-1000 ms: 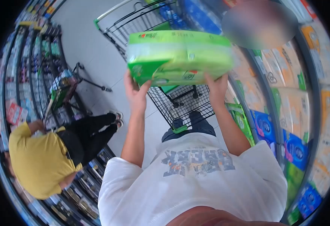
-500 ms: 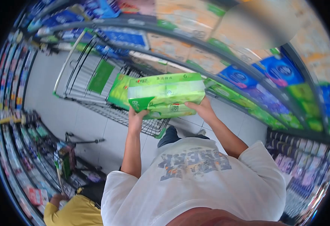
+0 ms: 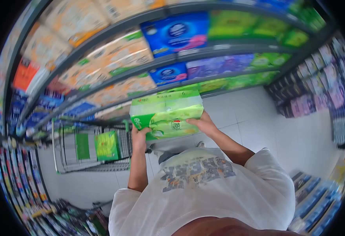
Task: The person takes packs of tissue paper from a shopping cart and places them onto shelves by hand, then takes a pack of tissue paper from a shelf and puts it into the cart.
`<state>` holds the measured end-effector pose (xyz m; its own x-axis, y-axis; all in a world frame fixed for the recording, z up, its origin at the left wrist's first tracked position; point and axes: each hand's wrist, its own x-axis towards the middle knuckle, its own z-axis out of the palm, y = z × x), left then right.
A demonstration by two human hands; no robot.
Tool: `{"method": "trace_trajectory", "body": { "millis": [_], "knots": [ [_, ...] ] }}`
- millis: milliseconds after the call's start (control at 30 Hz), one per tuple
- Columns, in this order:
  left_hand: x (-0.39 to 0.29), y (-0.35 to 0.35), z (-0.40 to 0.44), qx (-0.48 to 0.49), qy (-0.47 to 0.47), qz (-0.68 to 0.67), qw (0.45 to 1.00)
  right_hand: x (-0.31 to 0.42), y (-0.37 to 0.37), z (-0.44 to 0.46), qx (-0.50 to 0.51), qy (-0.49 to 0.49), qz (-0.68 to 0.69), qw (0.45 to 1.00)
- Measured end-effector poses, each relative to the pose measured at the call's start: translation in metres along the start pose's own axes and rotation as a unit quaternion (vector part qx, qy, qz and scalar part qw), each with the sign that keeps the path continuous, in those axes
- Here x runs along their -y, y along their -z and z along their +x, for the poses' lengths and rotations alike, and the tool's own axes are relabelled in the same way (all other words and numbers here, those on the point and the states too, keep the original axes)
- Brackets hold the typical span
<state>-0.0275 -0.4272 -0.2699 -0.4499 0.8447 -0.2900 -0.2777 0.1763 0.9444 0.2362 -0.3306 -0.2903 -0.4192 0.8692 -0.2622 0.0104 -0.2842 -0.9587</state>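
Both my hands grip a green plastic-wrapped pack of tissues [image 3: 166,115] in front of my chest. My left hand [image 3: 140,137] holds its lower left corner, thumb on the near face. Around the right end of the pack is my right hand [image 3: 204,124], its thumb lying on the near face too. The fingers underneath are hidden. To the left, a wire shopping cart [image 3: 68,167] carries another green pack [image 3: 108,146], apart from my hands.
Beyond the pack, shelves [image 3: 121,25] hold orange, blue, purple and green packs. Dark and pink packages [image 3: 308,94] fill a rack on the right. More stocked shelves [image 3: 23,173] line the left side. Pale tiled floor [image 3: 255,122] lies between them.
My view has swung right, so the cart now appears farther left and lower. The pack stays in both hands. The person in yellow at the lower left has left the view.
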Motion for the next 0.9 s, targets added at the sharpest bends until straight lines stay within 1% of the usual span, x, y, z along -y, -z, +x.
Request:
{"method": "trace_trajectory", "body": {
  "millis": [33, 100, 167, 233, 267, 333, 367, 400, 467, 500, 533, 600, 700, 733, 867, 900],
  "knots": [
    [0.006, -0.024, 0.004, 0.024, 0.001, 0.006, 1.0, 0.004, 0.023, -0.005, -0.027, 0.007, 0.0, 1.0],
    [0.023, -0.076, 0.004, 0.082, 0.047, 0.01, 0.995, 0.015, 0.074, -0.03, -0.085, 0.009, 0.007, 0.996],
    [0.042, -0.124, 0.001, 0.138, 0.049, 0.02, 0.989, 0.017, 0.12, -0.057, -0.134, 0.015, 0.01, 0.991],
    [0.056, -0.168, -0.002, 0.199, 0.06, 0.054, 0.977, 0.009, 0.162, -0.081, -0.203, -0.015, 0.017, 0.979],
    [0.057, -0.187, 0.007, 0.223, 0.084, 0.072, 0.968, 0.01, 0.177, -0.08, -0.217, -0.016, 0.021, 0.976],
    [0.063, -0.225, 0.007, 0.26, 0.09, 0.084, 0.958, 0.007, 0.205, -0.097, -0.281, -0.028, 0.067, 0.957],
    [0.066, -0.242, 0.008, 0.282, 0.1, 0.093, 0.95, 0.005, 0.215, -0.105, -0.295, -0.023, 0.071, 0.953],
    [0.068, -0.259, 0.009, 0.287, 0.121, 0.114, 0.944, 0.003, 0.227, -0.113, -0.314, -0.017, 0.087, 0.945],
    [0.082, -0.289, 0.02, 0.31, 0.132, 0.134, 0.932, 0.0, 0.247, -0.126, -0.347, -0.004, 0.103, 0.932],
    [0.087, -0.306, 0.032, 0.316, 0.15, 0.149, 0.925, -0.003, 0.256, -0.126, -0.365, -0.016, 0.098, 0.926],
    [0.09, -0.325, 0.039, 0.33, 0.148, 0.149, 0.92, -0.007, 0.267, -0.129, -0.382, -0.027, 0.092, 0.919],
    [0.1, -0.364, 0.05, 0.392, 0.15, 0.162, 0.893, -0.014, 0.29, -0.131, -0.408, -0.03, 0.107, 0.906],
    [0.119, -0.434, 0.067, 0.434, 0.14, 0.187, 0.87, -0.014, 0.336, -0.134, -0.441, -0.043, 0.13, 0.887],
    [0.126, -0.456, 0.074, 0.441, 0.142, 0.185, 0.867, -0.01, 0.351, -0.132, -0.452, -0.053, 0.139, 0.88],
    [0.151, -0.565, 0.098, 0.485, 0.123, 0.18, 0.847, 0.018, 0.432, -0.122, -0.499, -0.032, 0.129, 0.856],
    [0.147, -0.597, 0.101, 0.494, 0.113, 0.166, 0.846, 0.028, 0.459, -0.118, -0.513, -0.026, 0.097, 0.852]
  ]
}}
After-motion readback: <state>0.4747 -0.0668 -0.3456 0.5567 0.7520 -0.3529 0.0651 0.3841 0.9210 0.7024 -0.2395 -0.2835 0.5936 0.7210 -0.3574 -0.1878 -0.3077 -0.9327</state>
